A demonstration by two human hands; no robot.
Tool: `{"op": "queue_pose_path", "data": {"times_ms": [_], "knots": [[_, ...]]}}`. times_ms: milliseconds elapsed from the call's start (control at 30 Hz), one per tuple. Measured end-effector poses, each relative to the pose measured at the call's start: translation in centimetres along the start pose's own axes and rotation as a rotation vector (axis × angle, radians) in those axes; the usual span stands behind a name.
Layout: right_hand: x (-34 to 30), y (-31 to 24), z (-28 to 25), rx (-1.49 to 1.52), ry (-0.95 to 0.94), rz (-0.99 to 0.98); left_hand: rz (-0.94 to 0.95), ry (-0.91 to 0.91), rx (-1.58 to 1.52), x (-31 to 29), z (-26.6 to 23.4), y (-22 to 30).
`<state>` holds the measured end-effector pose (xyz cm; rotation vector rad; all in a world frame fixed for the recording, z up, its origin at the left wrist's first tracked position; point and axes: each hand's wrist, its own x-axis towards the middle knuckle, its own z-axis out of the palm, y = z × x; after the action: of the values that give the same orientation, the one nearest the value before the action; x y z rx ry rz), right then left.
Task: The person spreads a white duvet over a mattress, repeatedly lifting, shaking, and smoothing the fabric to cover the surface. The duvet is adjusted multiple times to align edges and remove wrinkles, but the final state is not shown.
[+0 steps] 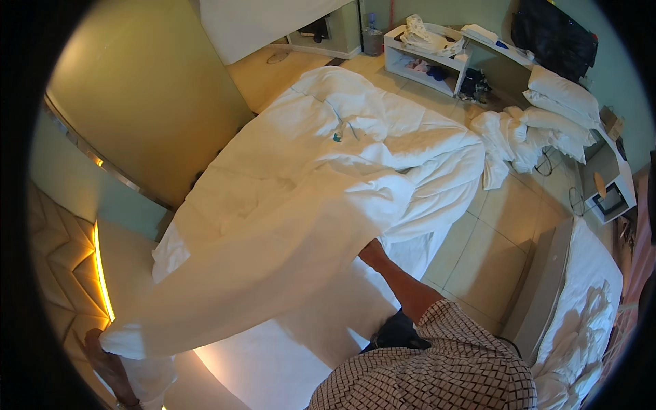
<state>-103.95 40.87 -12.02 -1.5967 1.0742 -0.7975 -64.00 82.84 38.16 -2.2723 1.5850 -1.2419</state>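
Observation:
A large white duvet (273,205) lies rumpled over the bed, its near edge raised and drawn out between my two hands. At the lower left, my left hand (97,345) is closed on one corner of the duvet, beside the headboard. My right hand (370,251) is at the duvet's other near end, with the arm stretched forward. Its fingers are mostly covered by the cloth, which bunches up there as if gripped. Beneath the raised edge shows a smooth white bed sheet (273,352). A small green tag (337,137) shows on the duvet's far part.
The padded headboard (58,263) with a glowing light strip (102,273) is at left. Crumpled white bedding (509,140) and pillows (564,96) lie at the far right, near a white shelf unit (427,72). A second bed (581,301) stands right, across the tiled floor (478,256).

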Motion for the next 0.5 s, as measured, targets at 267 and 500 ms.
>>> {"op": "queue_pose_path", "data": {"times_ms": [267, 500], "knots": [[4.9, -1.6, -2.0, 0.596, -0.013, 0.686, -0.093, -0.136, 0.017, 0.8, -1.9, -0.9], [9.8, -3.9, -7.6, 0.542, 0.180, 0.202, -0.210, -0.211, -0.019, -4.3, 1.6, -2.1]]}}
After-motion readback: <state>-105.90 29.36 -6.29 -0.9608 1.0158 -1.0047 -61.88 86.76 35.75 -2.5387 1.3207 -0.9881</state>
